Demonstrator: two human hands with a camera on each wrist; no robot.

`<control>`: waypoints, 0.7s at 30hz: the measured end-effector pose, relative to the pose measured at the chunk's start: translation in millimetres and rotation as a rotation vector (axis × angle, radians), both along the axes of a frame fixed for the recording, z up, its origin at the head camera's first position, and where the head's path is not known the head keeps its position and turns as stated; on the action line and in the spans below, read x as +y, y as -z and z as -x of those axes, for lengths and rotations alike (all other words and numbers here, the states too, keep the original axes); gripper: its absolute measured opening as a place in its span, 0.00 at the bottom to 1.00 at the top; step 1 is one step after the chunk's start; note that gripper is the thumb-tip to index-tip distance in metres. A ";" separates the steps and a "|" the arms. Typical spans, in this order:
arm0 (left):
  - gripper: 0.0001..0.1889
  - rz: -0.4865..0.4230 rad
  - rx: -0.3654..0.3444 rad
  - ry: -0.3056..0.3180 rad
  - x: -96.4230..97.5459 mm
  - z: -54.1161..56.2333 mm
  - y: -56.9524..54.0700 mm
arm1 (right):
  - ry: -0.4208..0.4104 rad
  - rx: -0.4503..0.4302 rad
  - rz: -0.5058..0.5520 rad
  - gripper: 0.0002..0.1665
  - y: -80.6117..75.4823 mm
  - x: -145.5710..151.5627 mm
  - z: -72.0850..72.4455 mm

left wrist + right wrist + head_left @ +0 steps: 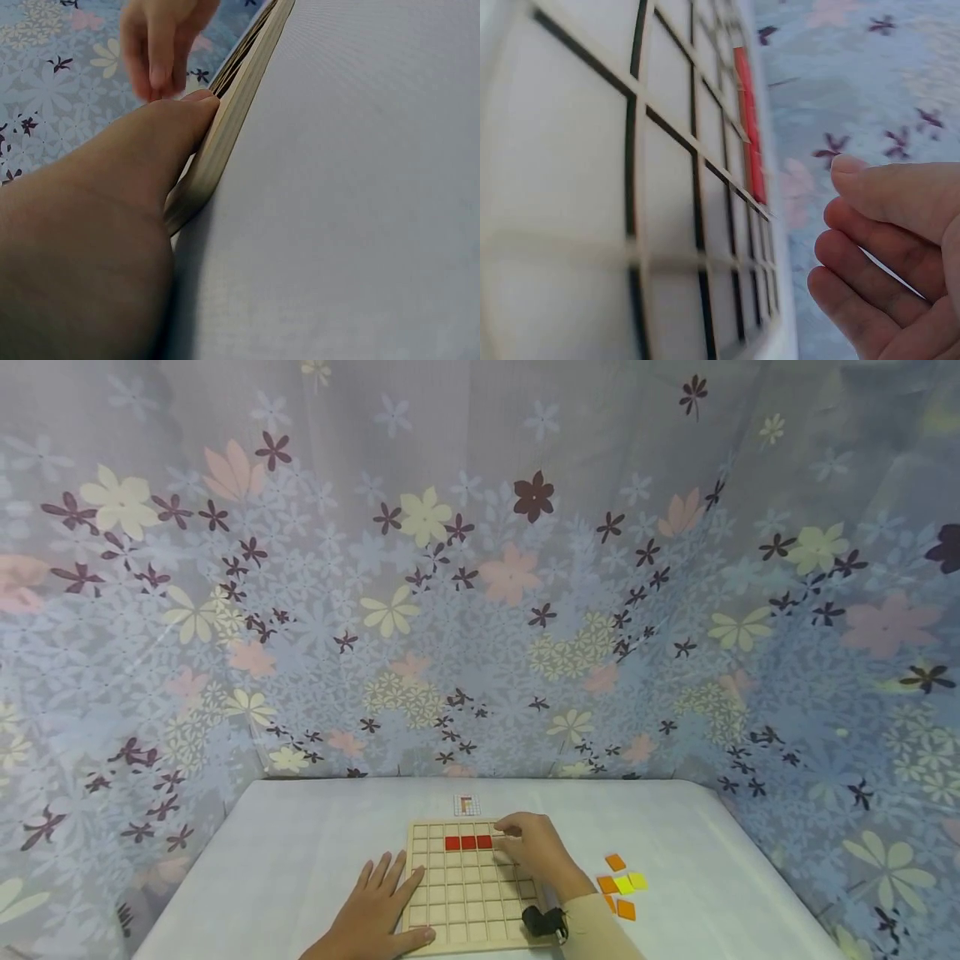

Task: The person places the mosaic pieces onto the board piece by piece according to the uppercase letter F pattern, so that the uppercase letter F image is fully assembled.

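A wooden grid board (467, 912) lies on the white table, with three red square tiles (468, 842) side by side in its second row from the top. My left hand (378, 906) rests along the board's left edge, fingers spread and straight, its thumb (196, 105) over the near rim. Over the upper right of the board is my right hand (536, 847), just right of the red tiles. In the right wrist view its thumb (889, 191) and fingers bend loosely, and no tile shows between them.
Several loose orange tiles (626, 910) and yellow tiles (637, 881) lie on the table right of the board. A small printed pattern card (467, 805) lies just beyond the board's far edge. A floral curtain (480, 610) hangs behind and beside the table.
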State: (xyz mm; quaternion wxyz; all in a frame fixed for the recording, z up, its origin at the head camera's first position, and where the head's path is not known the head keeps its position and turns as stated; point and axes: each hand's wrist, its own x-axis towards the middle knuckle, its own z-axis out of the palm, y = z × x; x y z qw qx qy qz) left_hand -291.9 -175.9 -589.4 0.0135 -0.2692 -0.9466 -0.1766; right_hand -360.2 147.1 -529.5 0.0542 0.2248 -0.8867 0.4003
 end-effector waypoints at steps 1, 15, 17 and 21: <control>0.52 -0.002 -0.003 0.001 -0.7 -0.1 0.1 | 0.019 0.018 0.018 0.14 0.1 6.1 -4.8; 0.51 -0.020 0.057 -0.011 1.1 -10.7 4.1 | 0.525 -0.043 0.016 0.12 6.8 138.5 -87.3; 0.50 -0.017 0.092 -0.023 0.5 -10.5 1.5 | 0.558 -0.088 0.005 0.15 9.7 149.1 -93.6; 0.50 -0.015 0.106 -0.030 2.9 -9.9 -3.2 | 0.592 -0.093 -0.001 0.16 16.6 163.3 -102.2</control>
